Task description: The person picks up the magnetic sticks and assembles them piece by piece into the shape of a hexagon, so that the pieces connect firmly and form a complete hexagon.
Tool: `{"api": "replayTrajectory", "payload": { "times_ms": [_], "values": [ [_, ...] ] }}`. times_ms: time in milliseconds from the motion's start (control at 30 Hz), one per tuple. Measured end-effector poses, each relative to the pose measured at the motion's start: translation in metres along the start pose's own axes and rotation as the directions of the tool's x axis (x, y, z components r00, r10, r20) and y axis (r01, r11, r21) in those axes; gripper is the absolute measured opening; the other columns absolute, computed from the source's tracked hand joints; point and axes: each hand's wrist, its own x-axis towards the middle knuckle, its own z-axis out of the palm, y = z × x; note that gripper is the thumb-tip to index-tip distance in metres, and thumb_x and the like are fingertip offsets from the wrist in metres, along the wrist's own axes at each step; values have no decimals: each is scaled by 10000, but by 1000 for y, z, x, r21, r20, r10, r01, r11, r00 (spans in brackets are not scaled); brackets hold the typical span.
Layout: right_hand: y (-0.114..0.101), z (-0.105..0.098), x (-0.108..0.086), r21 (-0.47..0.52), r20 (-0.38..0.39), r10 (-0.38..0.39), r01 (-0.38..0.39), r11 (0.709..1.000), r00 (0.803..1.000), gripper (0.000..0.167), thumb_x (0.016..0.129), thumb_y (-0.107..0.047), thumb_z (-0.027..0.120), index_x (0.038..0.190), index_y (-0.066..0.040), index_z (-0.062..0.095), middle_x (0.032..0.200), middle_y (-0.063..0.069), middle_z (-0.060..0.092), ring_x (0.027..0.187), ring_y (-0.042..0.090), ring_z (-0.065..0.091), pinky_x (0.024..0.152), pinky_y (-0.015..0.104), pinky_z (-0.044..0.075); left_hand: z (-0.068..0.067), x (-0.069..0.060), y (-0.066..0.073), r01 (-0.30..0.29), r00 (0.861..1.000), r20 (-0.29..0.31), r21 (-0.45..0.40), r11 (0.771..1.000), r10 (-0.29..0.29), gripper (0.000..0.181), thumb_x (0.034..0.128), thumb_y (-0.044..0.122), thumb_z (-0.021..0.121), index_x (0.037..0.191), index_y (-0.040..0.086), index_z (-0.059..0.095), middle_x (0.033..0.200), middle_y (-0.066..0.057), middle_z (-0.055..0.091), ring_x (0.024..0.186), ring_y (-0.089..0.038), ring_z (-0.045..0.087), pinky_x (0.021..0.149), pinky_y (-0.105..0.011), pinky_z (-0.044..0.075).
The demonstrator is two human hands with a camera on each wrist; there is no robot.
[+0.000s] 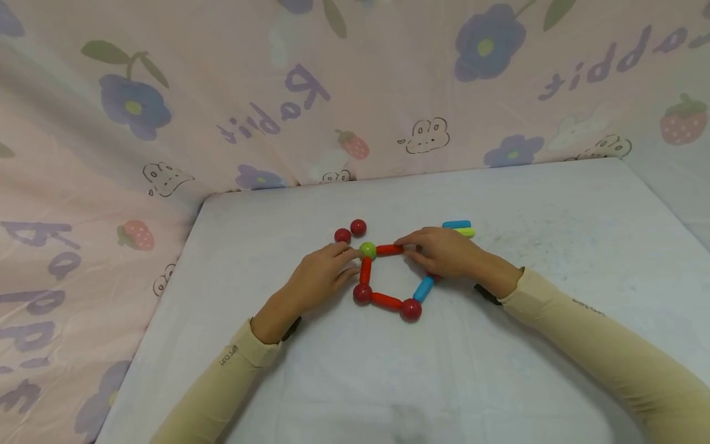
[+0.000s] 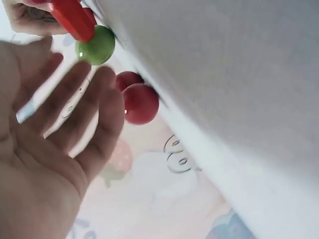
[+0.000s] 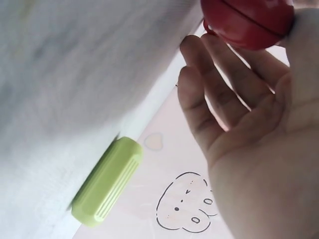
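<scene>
Magnetic-toy rods and balls form a five-sided ring on the white table. My left hand (image 1: 324, 277) is at its left side, fingers loosely extended, with fingertips at the green ball (image 1: 368, 250). On the far side, my right hand (image 1: 446, 251) pinches the right end of a red rod (image 1: 389, 250) joined to that ball. Another red rod (image 1: 365, 271) runs down to a red ball (image 1: 363, 293). A lower red rod (image 1: 386, 301) leads to a second red ball (image 1: 411, 309), then a blue rod (image 1: 424, 288). The right hand mostly hides a red ball (image 3: 249, 22) at the blue rod's end.
Two loose red balls (image 1: 358, 227) lie beyond the left hand. A loose blue rod (image 1: 457, 224) and a yellow-green rod (image 3: 107, 181) lie behind the right hand. Patterned fabric (image 1: 366, 92) stands along the table's back and sides.
</scene>
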Motion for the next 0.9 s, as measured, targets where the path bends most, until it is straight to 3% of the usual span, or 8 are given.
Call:
{"api": "replayTrajectory", "payload": {
  "times_ms": [100, 300, 633, 900],
  "values": [
    [0, 0, -1, 15, 8, -28, 28, 999, 1000, 349, 971, -242, 632, 1315, -188, 654, 1226, 24, 707, 1031, 192, 660, 923, 411, 566, 0, 6, -4, 46, 999, 26, -16, 999, -46, 355, 935, 201, 701, 1286, 191, 642, 1216, -18, 637, 1068, -176, 640, 913, -337, 573],
    [0, 1, -1, 15, 6, -76, 76, 997, 997, 318, 1003, -224, 570, 1303, -166, 658, 1270, 26, 694, 1180, 234, 645, 995, 443, 532, 2, 12, -7, 43, 997, 70, -64, 997, -39, 418, 940, 106, 675, 1345, 194, 612, 1357, -15, 615, 1196, -200, 630, 968, -371, 552],
    [4, -7, -2, -27, 16, -29, 29, 999, 999, 314, 1003, -250, 577, 1300, -175, 647, 1298, 30, 670, 1235, 248, 615, 1027, 453, 512, 4, 10, -5, 96, 994, 67, -74, 993, -91, 375, 916, 143, 718, 1284, 171, 649, 1252, -6, 657, 1102, -169, 667, 945, -346, 562],
    [9, -6, 5, -38, -16, -51, 50, 998, 999, 320, 989, -250, 605, 1293, -160, 643, 1274, 40, 674, 1203, 245, 623, 1015, 445, 520, 1, -2, -2, 142, 988, 63, -65, 988, -138, 339, 907, 138, 728, 1241, 154, 675, 1204, -12, 702, 1096, -174, 679, 931, -345, 568]
  ]
}}
